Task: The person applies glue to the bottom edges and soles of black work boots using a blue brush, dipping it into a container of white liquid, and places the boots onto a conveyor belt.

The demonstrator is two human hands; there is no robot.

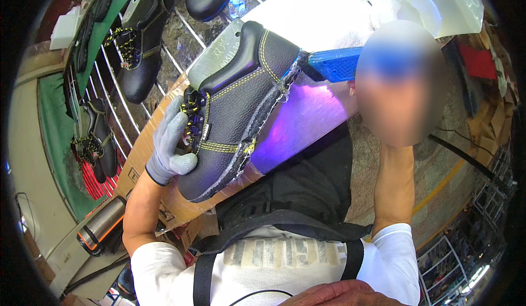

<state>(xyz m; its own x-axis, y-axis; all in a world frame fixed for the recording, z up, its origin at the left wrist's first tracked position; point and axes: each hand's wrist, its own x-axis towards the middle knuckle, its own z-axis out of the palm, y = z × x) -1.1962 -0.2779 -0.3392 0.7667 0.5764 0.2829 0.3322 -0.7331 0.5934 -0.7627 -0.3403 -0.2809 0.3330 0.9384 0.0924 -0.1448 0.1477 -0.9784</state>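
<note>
A black leather shoe (pixel 233 106) with yellow stitching is tilted in front of me, fitted over a grey-green last (pixel 216 56). Its underside edge is ragged, with loose threads. My left hand (pixel 171 141), in a grey glove, is closed on the shoe at the black-and-yellow laces. A blue brush (pixel 335 64) touches the lower heel edge with its dark tip. The brush runs into my right hand (pixel 397 108), which is bare at the wrist. A blurred patch covers most of that hand, so its fingers hardly show.
More black shoes on lasts (pixel 143 59) rest on a metal rod rack (pixel 189 29) at the upper left. Cardboard (pixel 139 163) lines the near edge of the work surface. A translucent plastic container (pixel 457 10) stands at the upper right. A steel flask (pixel 104 224) lies at the left.
</note>
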